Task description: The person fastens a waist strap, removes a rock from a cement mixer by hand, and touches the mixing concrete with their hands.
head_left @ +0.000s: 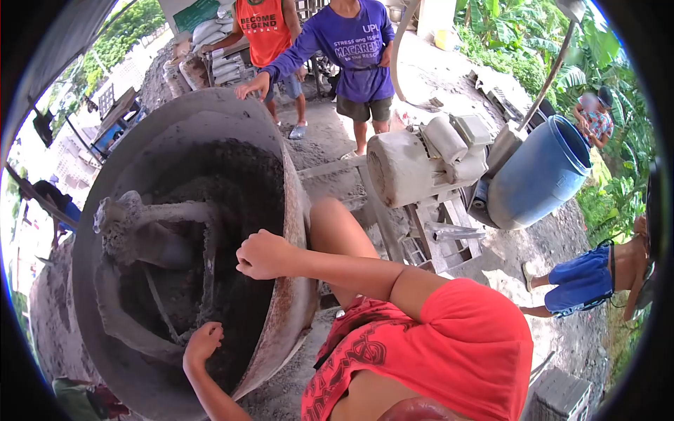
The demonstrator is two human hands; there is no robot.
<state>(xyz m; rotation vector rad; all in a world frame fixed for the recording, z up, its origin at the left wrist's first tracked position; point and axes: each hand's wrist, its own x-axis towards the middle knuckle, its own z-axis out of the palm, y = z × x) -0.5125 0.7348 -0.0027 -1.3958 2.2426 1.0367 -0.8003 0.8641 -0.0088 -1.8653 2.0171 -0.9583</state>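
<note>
A large round mixer drum (pixel 298 210), tilted and coated with grey cement, fills the left half of the view. Inside it is a cement-crusted mixing paddle (pixel 175 212) with arms and thin bars. My right hand (pixel 267 255) is closed in a fist over the drum's near rim; nothing shows sticking out of it. Lower down, my left hand (pixel 203 344) reaches over the drum's opening near the paddle's lower end, its fingers curled and no object visible in them. My bent knee (pixel 337 221) is beside the drum's outer wall.
A dusty motor (pixel 414 165) stands on a metal frame right of the drum. Beyond it is a blue barrel (pixel 540 172). A person in purple (pixel 361 52) rests a hand on the drum's far rim, beside another in orange (pixel 267 31). Someone in blue shorts (pixel 579 281) stands right.
</note>
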